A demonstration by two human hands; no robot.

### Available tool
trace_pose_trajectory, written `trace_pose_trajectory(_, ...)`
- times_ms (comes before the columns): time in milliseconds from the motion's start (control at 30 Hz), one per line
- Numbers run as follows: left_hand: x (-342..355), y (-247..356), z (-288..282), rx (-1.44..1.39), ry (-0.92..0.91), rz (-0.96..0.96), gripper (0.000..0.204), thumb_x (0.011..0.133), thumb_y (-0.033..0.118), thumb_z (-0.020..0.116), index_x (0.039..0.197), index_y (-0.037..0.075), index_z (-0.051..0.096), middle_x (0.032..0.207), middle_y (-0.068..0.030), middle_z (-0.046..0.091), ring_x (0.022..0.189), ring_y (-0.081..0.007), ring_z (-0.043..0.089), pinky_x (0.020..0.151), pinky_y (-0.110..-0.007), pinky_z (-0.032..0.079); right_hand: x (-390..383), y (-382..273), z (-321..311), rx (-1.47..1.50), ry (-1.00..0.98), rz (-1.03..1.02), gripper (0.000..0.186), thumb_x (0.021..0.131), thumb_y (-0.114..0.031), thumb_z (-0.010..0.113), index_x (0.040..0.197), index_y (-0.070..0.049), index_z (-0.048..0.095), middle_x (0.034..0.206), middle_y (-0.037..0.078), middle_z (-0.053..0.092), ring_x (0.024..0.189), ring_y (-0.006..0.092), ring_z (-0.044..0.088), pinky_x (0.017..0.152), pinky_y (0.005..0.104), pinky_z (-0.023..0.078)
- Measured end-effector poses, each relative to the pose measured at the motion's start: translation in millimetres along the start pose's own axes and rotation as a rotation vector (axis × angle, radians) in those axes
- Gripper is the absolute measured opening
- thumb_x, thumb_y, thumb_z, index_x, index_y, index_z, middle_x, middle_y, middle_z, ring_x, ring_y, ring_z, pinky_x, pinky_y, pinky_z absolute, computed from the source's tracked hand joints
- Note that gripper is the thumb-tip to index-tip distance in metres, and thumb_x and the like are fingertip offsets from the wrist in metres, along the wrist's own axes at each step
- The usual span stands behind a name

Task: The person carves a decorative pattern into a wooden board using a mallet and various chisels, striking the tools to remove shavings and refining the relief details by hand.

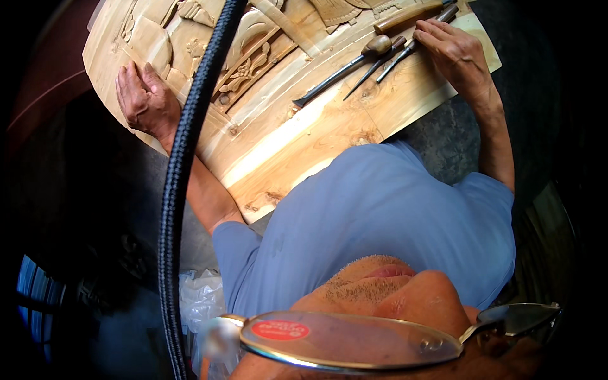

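The board is lying before the person, carvings filling its far part. The left grip is resting on its left; tools are lying toward its right, the right grip lying over the rightmost. A cable is crossing in front.

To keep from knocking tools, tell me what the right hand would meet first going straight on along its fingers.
The right hand would likely meet the brown, cylindrical wooden handle first, just past its fingertips; depth is unclear, so it might pass above.
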State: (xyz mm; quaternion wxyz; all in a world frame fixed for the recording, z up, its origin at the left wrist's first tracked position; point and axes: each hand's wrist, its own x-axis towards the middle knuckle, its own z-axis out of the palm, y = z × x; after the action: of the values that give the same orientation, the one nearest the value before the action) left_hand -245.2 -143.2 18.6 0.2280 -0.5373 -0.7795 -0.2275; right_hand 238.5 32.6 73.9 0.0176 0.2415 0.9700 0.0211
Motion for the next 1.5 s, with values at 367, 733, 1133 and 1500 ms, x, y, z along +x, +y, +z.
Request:
trace_pose_trajectory(367, 1, -1, 0, 0.033, -0.012, 0.023, 0.030, 0.096, 0.017, 0.067, 0.118, -0.002, 0.073, 0.126, -0.0221, 0.070, 0.119, -0.0372, 0.066, 0.105, -0.042, 0.050, -11, 8, 7, 0.076, 0.086, 0.001, 0.028, 0.087, -0.002, 0.068, 0.114, -0.003, 0.073, 0.127, 0.016, 0.071, 0.121, 0.0313, 0.067, 0.100, 0.0378, 0.057)
trace_pose_trajectory(733, -2, 1, -2, 0.050, -0.024, -0.032, 0.029, 0.099, 0.019, 0.064, 0.120, 0.001, 0.073, 0.126, -0.0206, 0.071, 0.119, -0.0361, 0.067, 0.103, -0.042, 0.051, -9, 61, -21, 0.133, 0.471, -0.020, 0.015, 0.089, -0.010, 0.074, 0.104, -0.006, 0.075, 0.096, 0.010, 0.076, 0.088, 0.0293, 0.075, 0.074, 0.0317, 0.061)
trace_pose_trajectory(1133, 0, -3, -1, 0.035, -0.033, -0.024, 0.028, 0.100, 0.019, 0.063, 0.120, 0.002, 0.073, 0.127, -0.0187, 0.071, 0.119, -0.0347, 0.067, 0.103, -0.041, 0.051, -27, 278, 63, 0.210, 0.756, 0.952, 0.019, 0.085, -0.030, 0.075, 0.097, -0.016, 0.081, 0.090, 0.010, 0.077, 0.085, 0.0304, 0.076, 0.076, 0.0405, 0.058)
trace_pose_trajectory(1500, 0, 20, -15, 0.002, 0.023, 0.095, 0.030, 0.101, 0.019, 0.061, 0.122, 0.001, 0.072, 0.128, -0.0187, 0.071, 0.119, -0.0351, 0.067, 0.103, -0.040, 0.051, -9, 306, 77, 0.204, 0.764, 0.877, 0.020, 0.085, -0.027, 0.070, 0.098, -0.017, 0.081, 0.098, 0.007, 0.078, 0.089, 0.0269, 0.074, 0.079, 0.0388, 0.057)
